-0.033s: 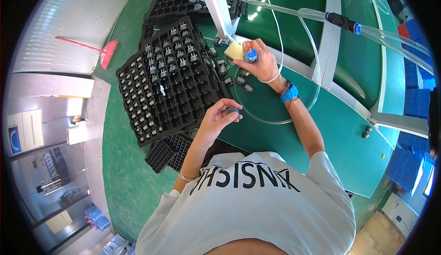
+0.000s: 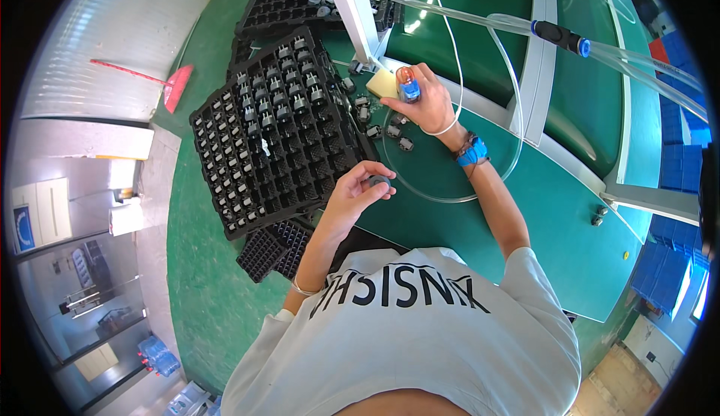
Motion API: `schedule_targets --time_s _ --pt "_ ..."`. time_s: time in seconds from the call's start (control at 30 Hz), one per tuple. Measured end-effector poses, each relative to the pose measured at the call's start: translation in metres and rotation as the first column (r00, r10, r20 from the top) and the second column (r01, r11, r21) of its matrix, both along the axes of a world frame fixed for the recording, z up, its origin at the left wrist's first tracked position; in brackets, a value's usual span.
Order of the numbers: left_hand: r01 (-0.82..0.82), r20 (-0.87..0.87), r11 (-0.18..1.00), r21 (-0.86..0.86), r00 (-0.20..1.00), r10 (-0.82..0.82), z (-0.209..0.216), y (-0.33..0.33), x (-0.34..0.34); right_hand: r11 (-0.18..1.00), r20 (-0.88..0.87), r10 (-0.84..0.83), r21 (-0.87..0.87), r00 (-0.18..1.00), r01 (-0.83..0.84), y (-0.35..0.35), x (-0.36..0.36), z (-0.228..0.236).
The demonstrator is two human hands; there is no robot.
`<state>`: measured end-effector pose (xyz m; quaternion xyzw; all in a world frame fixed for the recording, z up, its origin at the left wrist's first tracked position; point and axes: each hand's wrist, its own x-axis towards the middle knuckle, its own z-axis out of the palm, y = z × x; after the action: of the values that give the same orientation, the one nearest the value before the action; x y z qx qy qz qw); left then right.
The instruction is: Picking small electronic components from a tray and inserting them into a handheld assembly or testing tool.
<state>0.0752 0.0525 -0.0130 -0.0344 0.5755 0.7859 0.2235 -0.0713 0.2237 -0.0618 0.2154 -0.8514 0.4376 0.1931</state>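
Observation:
My left hand (image 2: 351, 197) is pinched around a small dark grey rounded part (image 2: 379, 181), held above the near edge of the green table (image 2: 465, 232). Higher up and to the right, my right hand (image 2: 433, 109) is wrapped round a small blue tool with a translucent orange top (image 2: 407, 85); its lower end is hidden by the hand. Beside that hand lies a yellow sponge-like block (image 2: 382, 84). Several small grey parts (image 2: 406, 144) lie loose on the table between the sponge and my left hand. To the left, a black cell tray (image 2: 319, 172) holds rows of pronged grey parts (image 2: 298, 101).
Another black tray (image 2: 262, 11) is at the back left, with more trays (image 2: 262, 255) below the main one. A white frame post (image 2: 352, 19) rises behind the table. Clear tubing (image 2: 450, 200) loops around my right hand. A black-and-blue tube connector (image 2: 559, 36) hangs at upper right.

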Motion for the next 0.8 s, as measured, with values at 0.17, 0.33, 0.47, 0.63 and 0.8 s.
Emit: schedule_targets --time_s 0.17,0.33,0.47,0.63,0.8 --pt "0.004 -0.002 1.000 -0.001 1.000 -0.004 -0.0009 -0.0001 0.0008 1.000 -0.010 -0.017 0.014 1.000 0.018 -0.0006 0.0002 -0.0016" --pt "0.007 0.004 1.000 0.014 1.000 -0.007 -0.0020 0.0011 0.0008 1.000 -0.005 -0.024 0.018 1.000 0.025 -0.0012 0.0007 -0.0019" --pt "0.014 0.006 1.000 0.002 1.000 -0.014 -0.0022 0.0025 0.0012 0.999 0.015 -0.026 0.022 1.000 0.025 -0.0015 0.0013 -0.0009" --pt "0.017 0.017 1.000 0.009 1.000 -0.017 -0.0016 0.0031 0.0007 1.000 0.016 -0.026 0.017 1.000 0.026 -0.0012 0.0010 0.0005" --pt "0.024 0.006 1.000 -0.002 1.000 -0.024 -0.0024 0.0025 0.0004 1.000 0.034 -0.012 0.014 0.999 0.011 0.0004 0.0013 0.0010"
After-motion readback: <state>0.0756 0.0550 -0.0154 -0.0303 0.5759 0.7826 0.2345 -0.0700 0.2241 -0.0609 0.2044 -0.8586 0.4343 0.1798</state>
